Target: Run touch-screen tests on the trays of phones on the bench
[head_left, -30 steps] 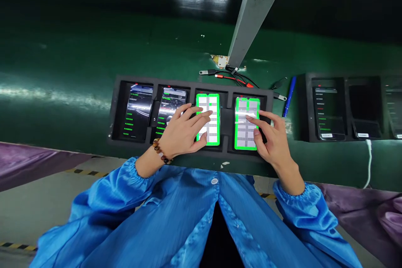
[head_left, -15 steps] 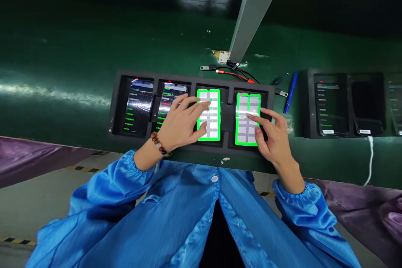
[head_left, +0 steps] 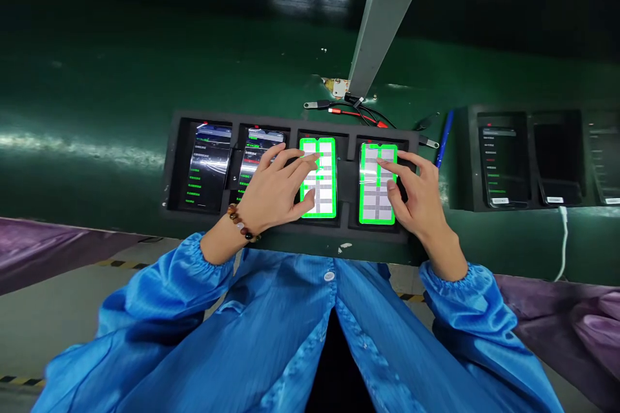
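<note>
A black tray (head_left: 343,182) with several compartments lies on the green table in front of me. In its third compartment is a smartphone (head_left: 327,190) showing a white grid with green blocks. My left hand (head_left: 278,190), fingers apart, has its fingertips at the upper part of that screen. The rightmost smartphone (head_left: 371,203) shows a similar grid with a green frame. My right hand (head_left: 419,197) has its index fingertip on that screen, thumb near the phone's right edge. On the left lie a dark-screened smartphone (head_left: 209,168) and another smartphone (head_left: 264,142), partly covered by my left hand.
Behind the tray lie a red cable (head_left: 353,115) and a black cable (head_left: 317,105) by a grey metal post (head_left: 387,19). To the right are a blue pen (head_left: 444,139) and a second black tray (head_left: 467,171) holding smartphones, one with a white cable (head_left: 563,245).
My right index finger has moved up the right phone's screen, and the green column there is longer. More green blocks show on the phone under my left fingers.
</note>
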The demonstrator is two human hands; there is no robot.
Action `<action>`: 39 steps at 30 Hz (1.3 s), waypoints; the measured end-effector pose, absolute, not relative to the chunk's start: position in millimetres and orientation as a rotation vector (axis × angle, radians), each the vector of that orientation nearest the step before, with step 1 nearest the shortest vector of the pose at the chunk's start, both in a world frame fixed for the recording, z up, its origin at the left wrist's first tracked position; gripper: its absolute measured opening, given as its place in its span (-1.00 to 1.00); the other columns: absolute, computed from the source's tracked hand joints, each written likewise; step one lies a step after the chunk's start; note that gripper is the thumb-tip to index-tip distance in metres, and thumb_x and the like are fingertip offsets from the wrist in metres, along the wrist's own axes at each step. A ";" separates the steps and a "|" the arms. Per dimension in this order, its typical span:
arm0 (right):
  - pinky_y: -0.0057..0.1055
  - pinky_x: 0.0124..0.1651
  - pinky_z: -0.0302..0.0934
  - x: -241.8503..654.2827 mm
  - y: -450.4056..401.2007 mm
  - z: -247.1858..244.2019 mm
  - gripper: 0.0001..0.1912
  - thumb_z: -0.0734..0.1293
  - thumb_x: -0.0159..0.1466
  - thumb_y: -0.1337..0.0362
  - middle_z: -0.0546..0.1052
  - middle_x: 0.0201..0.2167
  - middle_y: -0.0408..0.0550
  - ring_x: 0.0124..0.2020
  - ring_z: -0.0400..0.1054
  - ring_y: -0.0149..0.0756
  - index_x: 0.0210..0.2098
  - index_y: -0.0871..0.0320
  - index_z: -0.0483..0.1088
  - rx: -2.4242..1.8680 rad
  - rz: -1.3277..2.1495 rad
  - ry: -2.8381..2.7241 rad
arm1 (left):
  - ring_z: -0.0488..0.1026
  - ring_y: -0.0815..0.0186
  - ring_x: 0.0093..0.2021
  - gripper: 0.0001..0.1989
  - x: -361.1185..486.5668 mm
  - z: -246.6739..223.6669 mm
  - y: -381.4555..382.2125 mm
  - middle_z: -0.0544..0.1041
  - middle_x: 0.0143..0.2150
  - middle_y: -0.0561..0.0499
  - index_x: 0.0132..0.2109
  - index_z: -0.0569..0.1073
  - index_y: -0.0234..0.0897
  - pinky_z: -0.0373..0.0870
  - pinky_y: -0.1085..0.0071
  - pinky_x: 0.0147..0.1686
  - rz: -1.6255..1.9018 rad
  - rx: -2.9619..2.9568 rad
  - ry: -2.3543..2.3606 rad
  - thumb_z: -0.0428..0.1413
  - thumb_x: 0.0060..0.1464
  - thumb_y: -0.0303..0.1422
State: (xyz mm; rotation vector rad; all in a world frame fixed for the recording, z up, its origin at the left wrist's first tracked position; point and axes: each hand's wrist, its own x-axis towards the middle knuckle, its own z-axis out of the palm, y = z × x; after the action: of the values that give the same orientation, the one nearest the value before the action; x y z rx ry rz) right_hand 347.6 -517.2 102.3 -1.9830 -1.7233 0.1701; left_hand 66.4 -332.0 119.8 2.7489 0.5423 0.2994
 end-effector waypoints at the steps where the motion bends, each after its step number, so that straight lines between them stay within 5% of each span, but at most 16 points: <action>1: 0.17 0.36 0.26 346.5 -517.8 102.6 -0.58 0.21 0.55 0.17 0.55 0.29 0.15 0.42 0.36 0.13 0.33 -0.01 0.45 -1.992 0.180 -1.720 | 0.46 -0.10 0.36 -0.59 64.7 119.6 -333.9 0.60 0.37 -0.09 0.26 0.49 -0.19 0.12 -0.22 0.52 0.293 2.751 0.540 0.11 0.34 -0.23; 12: 0.19 0.45 0.17 338.8 -477.3 107.3 -0.55 0.14 0.58 0.19 0.60 0.26 0.15 0.49 0.29 0.09 0.36 0.02 0.42 -1.963 0.202 -1.788 | 0.47 -0.10 0.37 -0.61 65.4 116.1 -336.1 0.59 0.38 -0.05 0.25 0.47 -0.17 0.13 -0.21 0.51 0.330 2.762 0.539 0.12 0.33 -0.25; 39: 0.17 0.33 0.31 328.0 -564.7 101.8 -0.58 0.25 0.51 0.29 0.66 0.16 0.05 0.36 0.43 0.11 0.30 -0.06 0.49 -1.904 0.207 -1.770 | 0.60 -0.05 0.24 -0.68 36.2 120.3 -377.2 0.64 0.33 0.01 0.12 0.60 -0.14 0.35 -0.16 0.39 0.361 2.784 0.396 0.16 0.25 -0.30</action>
State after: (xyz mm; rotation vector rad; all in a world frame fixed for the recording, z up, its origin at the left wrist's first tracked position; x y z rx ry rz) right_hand 328.0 -564.7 101.8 -1.9041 -1.7699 0.2073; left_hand 36.2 -377.2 120.3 2.7839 0.3958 0.3606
